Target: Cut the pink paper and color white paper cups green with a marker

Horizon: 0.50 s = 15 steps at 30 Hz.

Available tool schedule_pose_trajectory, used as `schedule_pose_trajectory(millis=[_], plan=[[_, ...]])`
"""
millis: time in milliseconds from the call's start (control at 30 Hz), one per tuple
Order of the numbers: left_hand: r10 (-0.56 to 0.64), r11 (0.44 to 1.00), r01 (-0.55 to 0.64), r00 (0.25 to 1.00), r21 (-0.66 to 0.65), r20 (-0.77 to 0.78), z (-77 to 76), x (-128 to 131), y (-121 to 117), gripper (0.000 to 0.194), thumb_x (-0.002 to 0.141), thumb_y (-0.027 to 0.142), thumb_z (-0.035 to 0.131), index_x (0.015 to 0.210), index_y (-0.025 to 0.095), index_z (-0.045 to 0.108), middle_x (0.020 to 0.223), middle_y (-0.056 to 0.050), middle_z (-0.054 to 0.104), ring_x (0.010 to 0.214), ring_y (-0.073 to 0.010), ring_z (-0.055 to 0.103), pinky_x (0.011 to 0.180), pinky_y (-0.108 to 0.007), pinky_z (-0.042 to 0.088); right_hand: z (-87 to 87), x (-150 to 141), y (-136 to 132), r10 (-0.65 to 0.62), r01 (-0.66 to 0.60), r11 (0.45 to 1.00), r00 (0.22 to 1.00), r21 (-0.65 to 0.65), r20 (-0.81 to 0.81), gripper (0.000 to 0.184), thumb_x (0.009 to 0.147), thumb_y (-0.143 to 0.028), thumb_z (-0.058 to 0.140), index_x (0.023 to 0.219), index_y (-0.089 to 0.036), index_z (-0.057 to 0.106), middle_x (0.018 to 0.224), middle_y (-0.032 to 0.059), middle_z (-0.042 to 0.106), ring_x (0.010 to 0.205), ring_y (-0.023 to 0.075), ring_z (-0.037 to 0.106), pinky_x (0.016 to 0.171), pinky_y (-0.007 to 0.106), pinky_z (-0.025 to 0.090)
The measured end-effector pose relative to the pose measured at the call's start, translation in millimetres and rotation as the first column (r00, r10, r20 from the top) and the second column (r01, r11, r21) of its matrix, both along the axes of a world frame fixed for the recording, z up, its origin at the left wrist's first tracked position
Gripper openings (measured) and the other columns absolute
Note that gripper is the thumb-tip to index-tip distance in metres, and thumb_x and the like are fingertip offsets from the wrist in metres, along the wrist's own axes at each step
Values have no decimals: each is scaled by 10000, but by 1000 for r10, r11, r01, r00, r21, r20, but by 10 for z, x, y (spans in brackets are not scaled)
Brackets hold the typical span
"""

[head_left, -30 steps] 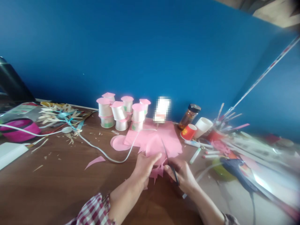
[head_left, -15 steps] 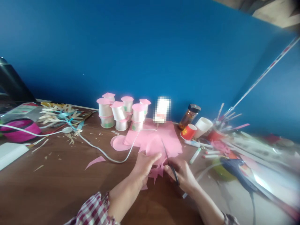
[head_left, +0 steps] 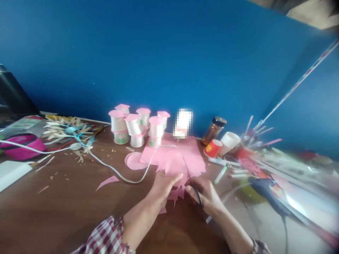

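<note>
My left hand [head_left: 166,185] pinches a piece of pink paper [head_left: 174,165], thumb on top and fingers underneath. Closed round the handles of a pair of scissors [head_left: 196,193] is my right hand [head_left: 205,194]; the blades point away from me along the right edge of that piece. Behind it lies a larger pink sheet [head_left: 189,146] with a jagged near edge. Pink offcuts [head_left: 177,194] are scattered between my hands. Cut pink rounds [head_left: 135,161] rest to the left, beside a white cable. How far the blades are apart I cannot make out.
Several white paper cups [head_left: 120,123] with pink tops stand stacked at the back. Rightward are a brown jar [head_left: 214,130], a red cup [head_left: 213,148], markers [head_left: 220,175] and a dark glue gun [head_left: 268,194]. A white cable [head_left: 116,171] curves across the wooden table from the left.
Almost nothing differs. Both hands, the scissors and the pink paper keep nearly the same place; the view has shifted very slightly.
</note>
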<state>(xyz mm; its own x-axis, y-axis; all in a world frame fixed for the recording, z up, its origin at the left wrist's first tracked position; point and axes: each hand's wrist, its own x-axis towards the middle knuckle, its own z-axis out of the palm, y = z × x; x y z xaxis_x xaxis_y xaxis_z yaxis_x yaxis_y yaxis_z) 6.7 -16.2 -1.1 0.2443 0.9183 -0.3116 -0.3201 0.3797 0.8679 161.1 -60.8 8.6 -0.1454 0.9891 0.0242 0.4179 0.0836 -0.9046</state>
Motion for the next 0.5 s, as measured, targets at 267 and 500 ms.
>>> schedule_pose_trajectory(millis=[267, 500], plan=[[32, 999, -33, 999, -36, -21, 113, 11, -22, 258, 594, 265, 764, 767, 87, 693, 607, -76, 668, 533, -175, 618, 473, -256, 468, 23, 16, -4, 1, -3, 999, 999, 52, 42, 303, 801, -437, 642, 733, -144, 606, 523, -44, 480, 442, 85, 449, 442, 195, 323], [1, 1000, -2, 999, -26, -50, 30, -10, 11, 305, 594, 304, 770, 797, 91, 693, 597, -63, 658, 514, -164, 604, 451, -247, 446, 18, 23, 9, -8, 5, 999, 998, 45, 64, 334, 792, -472, 641, 735, -145, 609, 501, -49, 472, 419, 81, 427, 430, 198, 317]])
